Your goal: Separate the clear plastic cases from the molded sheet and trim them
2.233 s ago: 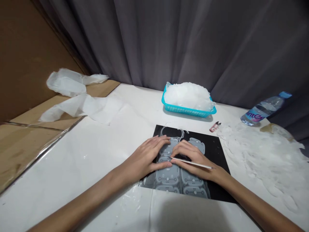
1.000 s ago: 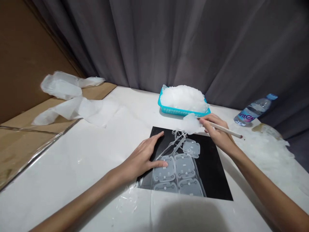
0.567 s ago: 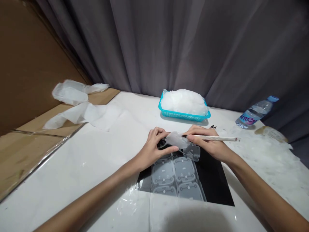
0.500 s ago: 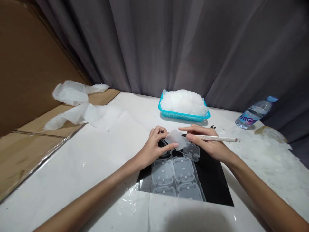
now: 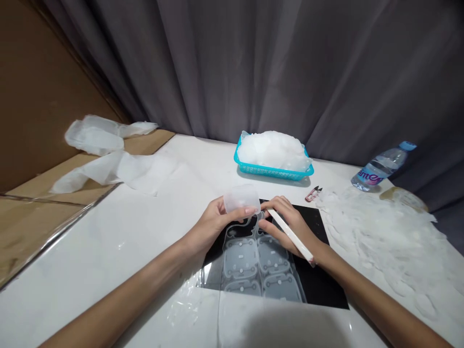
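My left hand pinches a translucent white, rounded-square plastic piece between thumb and fingers, raised above the black mat. My right hand holds a slim white pen-like tool, its back end slanting down toward my wrist. That tool's front tip is hidden by my fingers, which are beside the plastic piece. Under both hands, a clear plastic sheet with several rounded-square shapes lies on the mat; curved gaps show near its top.
A turquoise basket heaped with white pieces stands at the back. Small snips lie right of it. Further right are a water bottle and scattered translucent pieces. On the left, crumpled film lies over cardboard.
The plastic piece has moved up and left in my left hand, away from the sheet. My right hand has come down and left, and its tool now slants steeply.
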Demonstrator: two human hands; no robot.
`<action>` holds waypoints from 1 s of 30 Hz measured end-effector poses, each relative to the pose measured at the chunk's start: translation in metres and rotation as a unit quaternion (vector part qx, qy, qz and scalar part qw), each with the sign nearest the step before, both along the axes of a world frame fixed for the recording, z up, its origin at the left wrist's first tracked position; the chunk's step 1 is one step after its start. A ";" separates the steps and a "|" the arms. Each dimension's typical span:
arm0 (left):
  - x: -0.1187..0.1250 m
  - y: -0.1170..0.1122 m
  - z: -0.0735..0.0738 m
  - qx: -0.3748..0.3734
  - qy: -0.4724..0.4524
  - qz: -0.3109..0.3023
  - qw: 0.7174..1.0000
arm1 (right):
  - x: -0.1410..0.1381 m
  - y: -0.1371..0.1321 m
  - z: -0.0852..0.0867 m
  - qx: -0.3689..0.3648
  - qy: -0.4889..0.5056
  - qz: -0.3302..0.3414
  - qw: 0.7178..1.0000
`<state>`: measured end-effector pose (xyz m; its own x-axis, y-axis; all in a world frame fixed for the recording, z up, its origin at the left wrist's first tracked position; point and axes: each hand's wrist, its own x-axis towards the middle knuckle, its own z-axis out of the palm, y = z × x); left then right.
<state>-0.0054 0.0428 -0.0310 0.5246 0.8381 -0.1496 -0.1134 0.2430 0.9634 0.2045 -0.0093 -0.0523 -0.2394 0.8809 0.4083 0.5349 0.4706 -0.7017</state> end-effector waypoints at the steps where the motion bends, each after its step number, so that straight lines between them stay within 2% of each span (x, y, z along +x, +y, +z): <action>1: -0.001 -0.001 0.001 -0.006 -0.008 -0.010 1.000 | -0.003 0.000 -0.001 0.006 -0.004 -0.002 1.000; 6: -0.002 -0.005 0.004 -0.015 -0.014 -0.027 0.999 | -0.013 0.002 -0.002 0.002 0.059 0.010 0.998; 13: -0.003 -0.001 -0.008 -0.019 -0.016 0.001 1.000 | -0.015 0.000 0.003 -0.043 0.113 0.020 0.992; 27: -0.003 0.001 -0.001 0.097 0.025 -0.004 0.995 | -0.015 -0.003 0.008 -0.080 0.108 0.024 0.991; 30: -0.004 0.001 0.001 0.113 0.028 0.000 0.993 | -0.018 -0.004 0.010 -0.097 0.117 0.008 0.988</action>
<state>-0.0094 0.0434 -0.0304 0.5204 0.8538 0.0131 -0.0580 0.0200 0.9981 0.1862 -0.0130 -0.0428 -0.1729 0.9449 0.2780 0.3404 0.3222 -0.8834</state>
